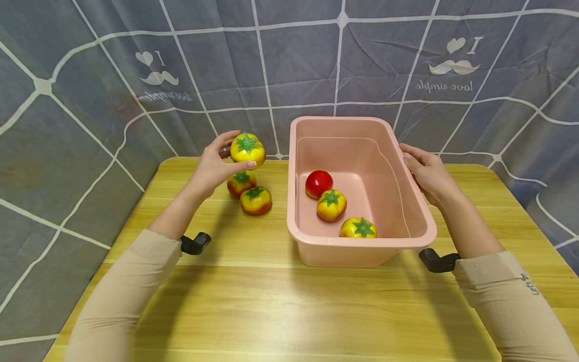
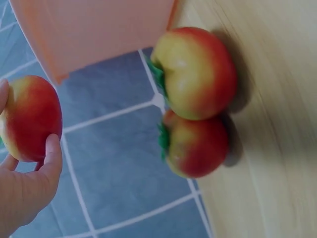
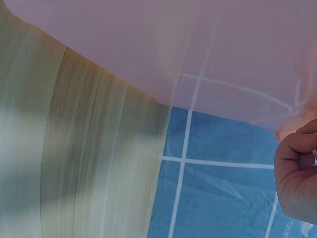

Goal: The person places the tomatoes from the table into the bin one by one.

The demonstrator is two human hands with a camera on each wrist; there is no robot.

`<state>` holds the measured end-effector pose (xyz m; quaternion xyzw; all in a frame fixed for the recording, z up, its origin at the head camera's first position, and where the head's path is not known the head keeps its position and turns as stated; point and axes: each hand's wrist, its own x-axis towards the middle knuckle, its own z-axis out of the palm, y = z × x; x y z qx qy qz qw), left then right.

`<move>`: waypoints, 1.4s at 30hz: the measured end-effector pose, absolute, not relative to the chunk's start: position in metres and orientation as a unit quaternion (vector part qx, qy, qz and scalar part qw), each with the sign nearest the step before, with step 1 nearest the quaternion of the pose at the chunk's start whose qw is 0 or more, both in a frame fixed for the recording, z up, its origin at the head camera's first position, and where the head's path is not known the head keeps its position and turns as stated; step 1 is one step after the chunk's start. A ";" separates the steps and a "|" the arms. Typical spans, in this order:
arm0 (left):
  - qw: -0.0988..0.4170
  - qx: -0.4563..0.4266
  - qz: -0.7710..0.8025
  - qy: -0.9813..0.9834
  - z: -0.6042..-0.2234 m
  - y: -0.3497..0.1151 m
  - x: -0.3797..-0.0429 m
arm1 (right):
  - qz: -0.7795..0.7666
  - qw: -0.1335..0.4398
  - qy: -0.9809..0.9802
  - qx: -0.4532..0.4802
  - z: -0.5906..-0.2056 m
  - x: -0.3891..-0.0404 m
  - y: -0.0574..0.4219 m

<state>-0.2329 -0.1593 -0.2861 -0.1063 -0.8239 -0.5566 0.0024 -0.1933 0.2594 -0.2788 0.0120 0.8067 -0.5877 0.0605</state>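
Observation:
My left hand (image 1: pixel 212 166) pinches a yellow-and-red toy tomato (image 1: pixel 248 153) with a green star-shaped leaf, thumb in front and fingers behind. It is raised above the table, left of a pink plastic bin (image 1: pixel 362 242). In the left wrist view the red underside of this tomato (image 2: pixel 35 119) shows. Below that hand, two similar tomatoes sit side by side on the table, a nearer one (image 1: pixel 256 201) and a farther one (image 1: pixel 239 185). With curled fingers, my right hand (image 1: pixel 427 173) grips the bin's right rim. Inside the bin lie a red tomato (image 1: pixel 318 183) and two yellow ones, one (image 1: pixel 331 206) beside it, another (image 1: pixel 359 228) near the front wall.
The bin stands on a light wooden table (image 1: pixel 253 311) with rounded back corners. A grey-blue curtain (image 1: pixel 307 65) with white lines and mirrored lettering hangs behind and along the sides. Black wrist mounts, one on the left (image 1: pixel 196 244) and one on the right (image 1: pixel 438 261), stick out below the forearms.

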 end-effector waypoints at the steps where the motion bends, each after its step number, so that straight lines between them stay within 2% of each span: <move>1: 0.004 -0.111 -0.554 -0.825 -0.284 -0.158 -0.231 | -0.587 0.060 0.807 0.012 -0.279 -0.193 0.259; 7: 0.008 -0.139 -0.549 -0.824 -0.274 -0.150 -0.223 | -0.588 0.061 0.807 0.012 -0.278 -0.194 0.259; 21: -0.030 -0.191 -0.551 -0.812 -0.254 -0.123 -0.198 | -0.591 0.062 0.804 0.014 -0.279 -0.194 0.260; 30: -0.067 -0.231 -0.564 -0.790 -0.256 -0.107 -0.189 | -0.594 0.060 0.802 0.014 -0.279 -0.195 0.259; 42: -0.086 -0.256 -0.575 -0.772 -0.258 -0.092 -0.181 | -0.609 0.053 0.791 0.010 -0.281 -0.195 0.260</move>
